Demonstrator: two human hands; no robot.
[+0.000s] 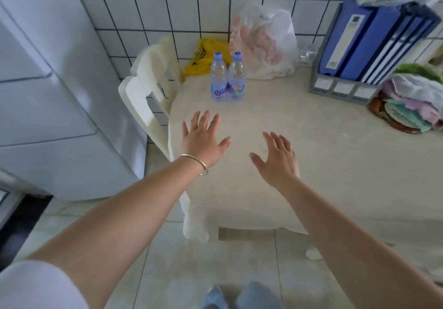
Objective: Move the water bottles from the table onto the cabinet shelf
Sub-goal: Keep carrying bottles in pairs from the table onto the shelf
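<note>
Two clear water bottles with pale blue caps stand upright and touching near the far left of the cream table [323, 155]: the left bottle [218, 78] and the right bottle [236, 78]. My left hand [202, 138], with a thin bracelet on its wrist, hovers flat over the table just short of the bottles, fingers spread, holding nothing. My right hand [278, 158] is stretched out lower and to the right, fingers apart and empty. No cabinet shelf shows in this view.
A white chair [148, 88] is tucked against the table's left side. A white fridge [48, 93] fills the left. Behind the bottles lie a yellow bag [203, 57] and a clear plastic bag [263, 42]. Blue binders [374, 42] in a grey holder and a pile of cloths [412, 102] sit at right.
</note>
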